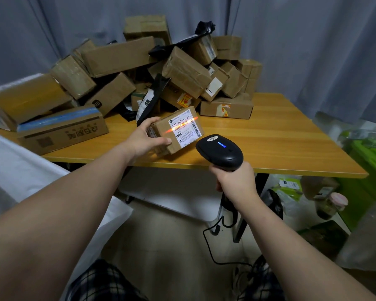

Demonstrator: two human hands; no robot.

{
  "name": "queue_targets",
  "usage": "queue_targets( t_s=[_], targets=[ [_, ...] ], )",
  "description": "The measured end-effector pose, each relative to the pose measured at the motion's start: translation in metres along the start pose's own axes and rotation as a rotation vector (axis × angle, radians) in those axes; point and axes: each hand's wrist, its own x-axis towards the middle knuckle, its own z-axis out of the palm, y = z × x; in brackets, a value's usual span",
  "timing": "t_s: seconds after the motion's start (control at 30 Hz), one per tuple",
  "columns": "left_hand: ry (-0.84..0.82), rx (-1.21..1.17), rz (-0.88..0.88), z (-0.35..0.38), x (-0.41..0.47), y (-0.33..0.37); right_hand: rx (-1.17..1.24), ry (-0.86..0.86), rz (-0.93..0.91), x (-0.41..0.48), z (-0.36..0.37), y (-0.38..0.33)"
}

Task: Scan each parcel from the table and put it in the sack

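Left hand [147,135]: grip is clasping parcel [176,131] at counter's [280,137] near edge.
Right hand [234,181]: grip is holding scanner [220,152], at parcel's 4 o'clock.
Tip: beam [167,131] is crossing barcode [180,126]; keeping both steady should help.

One wide-angle camera sits on the person's head, just short of the tabletop's [269,131] near edge, facing forward and tilted down. It is close: the near edge crosses mid-frame, the curtain [313,51] behind the far edge fills the top, and the floor [165,246] and the person's knees [102,283] fill the bottom.
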Motion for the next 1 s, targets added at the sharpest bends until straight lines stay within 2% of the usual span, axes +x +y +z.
queue_targets(
  t_s=[0.2, 0.37, 0.5, 0.57, 0.67, 0.83, 0.93, 1.0],
  targets=[
    [-0.001, 0.013, 0.03, 0.0, -0.005, 0.001, -0.006, -0.036, -0.072, 0.002, 0.002, -0.002],
    [0.173, 0.023, 0.187, -0.008, -0.014, 0.011, -0.001, -0.116, -0.187, 0.017, 0.021, -0.033],
    [0.287, 0.276, 0.347, -0.053, -0.042, 0.007, 0.082, -0.228, -0.303, 0.026, 0.057, -0.073],
    [0.361, 0.342, 0.349, -0.086, -0.066, -0.009, 0.073, -0.329, -0.338, 0.025, 0.083, -0.081],
    [0.491, 0.368, 0.262, -0.133, -0.112, -0.043, 0.013, -0.444, -0.325, 0.019, 0.134, -0.075],
    [0.689, 0.496, -0.005, -0.193, -0.178, -0.117, -0.069, -0.499, -0.239, -0.001, 0.221, -0.047],
    [0.58, 0.762, -0.251, -0.214, -0.193, -0.15, -0.084, -0.565, -0.192, -0.016, 0.254, -0.037],
    [0.441, 1.011, -0.335, -0.22, -0.185, -0.164, -0.119, -0.606, -0.17, -0.022, 0.269, -0.034]
  ],
)
